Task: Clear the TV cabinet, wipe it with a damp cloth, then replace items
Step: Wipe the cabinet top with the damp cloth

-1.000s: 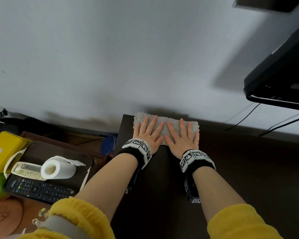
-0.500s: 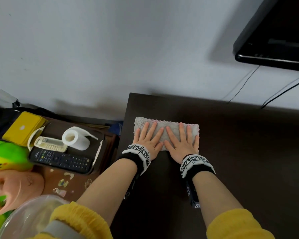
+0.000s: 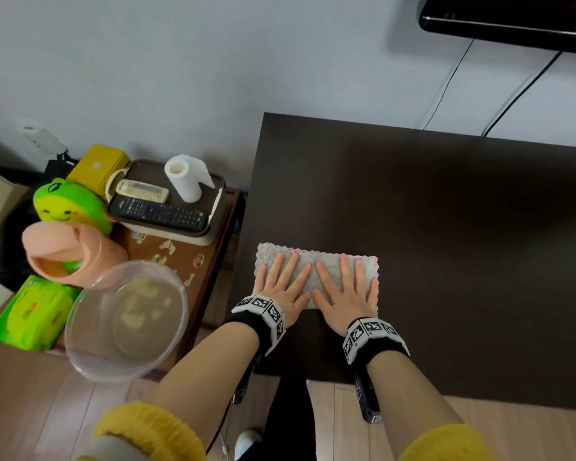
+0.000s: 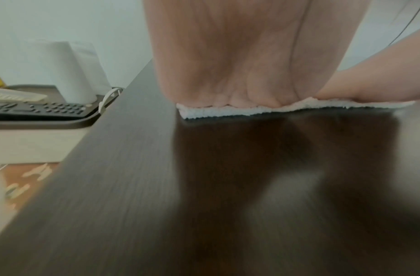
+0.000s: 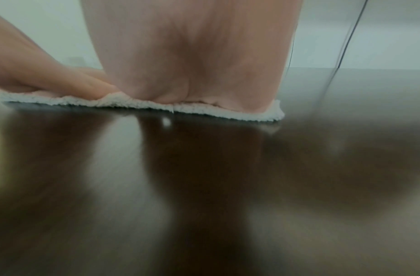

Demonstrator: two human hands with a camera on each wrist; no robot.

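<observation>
Pressed flat on the cloth (image 3: 316, 268) with both palms: left hand (image 3: 281, 286) and right hand (image 3: 345, 291) side by side, fingers straight and spread, gripping nothing. Lay folded near the left front of the dark cabinet (image 3: 446, 227). Stood beside it on a side table: tray (image 3: 213, 234) with two remotes and a paper roll (image 3: 183, 181).

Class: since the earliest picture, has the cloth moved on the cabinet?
Yes. The cloth, then at the cabinet's back edge by the wall, now lies nearer its front edge, under both hands.
</observation>
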